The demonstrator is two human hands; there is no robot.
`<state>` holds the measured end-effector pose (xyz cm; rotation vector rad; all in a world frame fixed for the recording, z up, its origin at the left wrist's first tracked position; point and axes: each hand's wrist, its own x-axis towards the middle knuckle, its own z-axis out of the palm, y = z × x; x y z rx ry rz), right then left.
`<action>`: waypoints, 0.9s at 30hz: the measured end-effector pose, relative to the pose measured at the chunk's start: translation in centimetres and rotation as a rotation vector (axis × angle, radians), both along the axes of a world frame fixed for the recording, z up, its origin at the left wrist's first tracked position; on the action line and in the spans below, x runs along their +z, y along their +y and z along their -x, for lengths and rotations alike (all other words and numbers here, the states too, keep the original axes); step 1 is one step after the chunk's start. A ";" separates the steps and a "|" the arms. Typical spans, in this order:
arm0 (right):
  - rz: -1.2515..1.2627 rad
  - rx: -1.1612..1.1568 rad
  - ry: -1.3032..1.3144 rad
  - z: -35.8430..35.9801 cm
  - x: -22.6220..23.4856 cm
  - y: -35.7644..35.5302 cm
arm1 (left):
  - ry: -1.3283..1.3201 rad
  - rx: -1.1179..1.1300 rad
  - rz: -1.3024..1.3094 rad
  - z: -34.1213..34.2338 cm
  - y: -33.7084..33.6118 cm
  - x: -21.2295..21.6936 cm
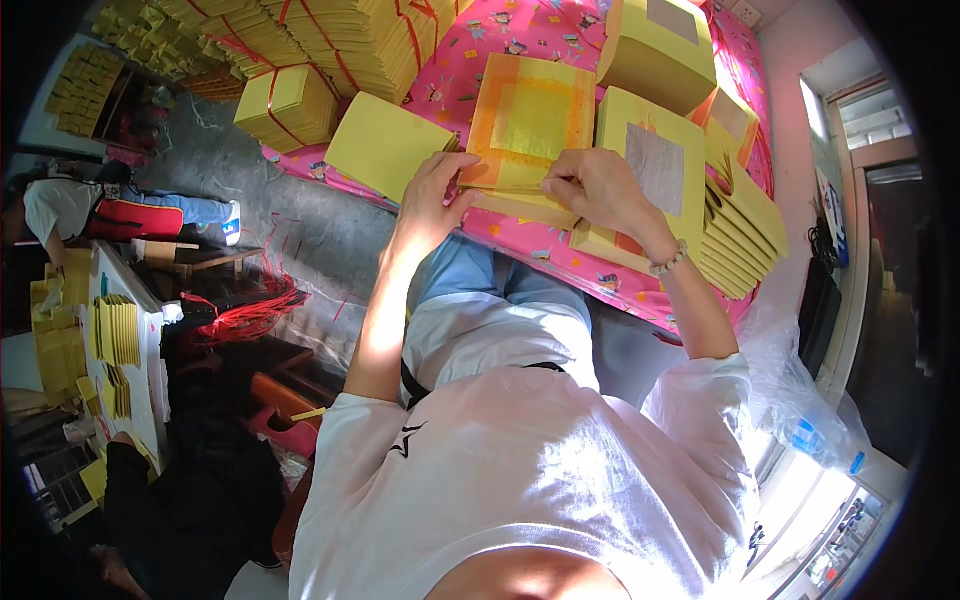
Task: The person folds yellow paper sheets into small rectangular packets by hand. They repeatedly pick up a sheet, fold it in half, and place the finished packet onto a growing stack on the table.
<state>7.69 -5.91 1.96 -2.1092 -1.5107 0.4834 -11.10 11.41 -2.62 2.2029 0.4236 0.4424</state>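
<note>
In front of me on the table lies a stack of joss paper (541, 118), yellow sheets with an orange border and a shiny gold square in the middle. My left hand (435, 197) grips its near left corner, fingers on top and thumb at the near edge. At the near right corner, my right hand (602, 188), with a beaded bracelet on the wrist, has its fingers curled and pinching the paper edge. Left of the stack is a plain yellow sheet pile (385, 143). To the right stands a yellow stack with a silver square (655, 175).
Folded yellow bundles (745, 230) fan out at the table's right edge. Tall yellow stacks tied with red string (345, 45) rise at the back left. A pink patterned cloth (450, 85) covers the table. Another person (70, 210) works at a side table on the left.
</note>
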 end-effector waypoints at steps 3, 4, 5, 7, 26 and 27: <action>0.023 -0.016 0.003 0.2 0.5 0.0 | 0.025 0.000 -0.217 0.0 -0.4 1.0; 0.030 -0.025 0.005 0.4 0.7 0.0 | 0.024 -0.002 -0.346 -0.1 -0.6 1.6; 0.011 -0.013 -0.028 0.5 0.9 -0.1 | 0.032 -0.009 -0.382 -0.4 -0.7 2.1; -0.028 0.018 -0.091 0.7 1.4 -0.2 | 0.054 -0.017 -0.457 -1.2 -1.2 3.1; -0.448 -0.232 0.737 -2.6 -0.4 1.2 | -0.355 -0.257 0.782 -4.3 -0.7 2.7; -0.443 -0.198 0.777 -2.6 -0.3 1.3 | -0.335 -0.263 0.798 -4.2 -0.7 2.6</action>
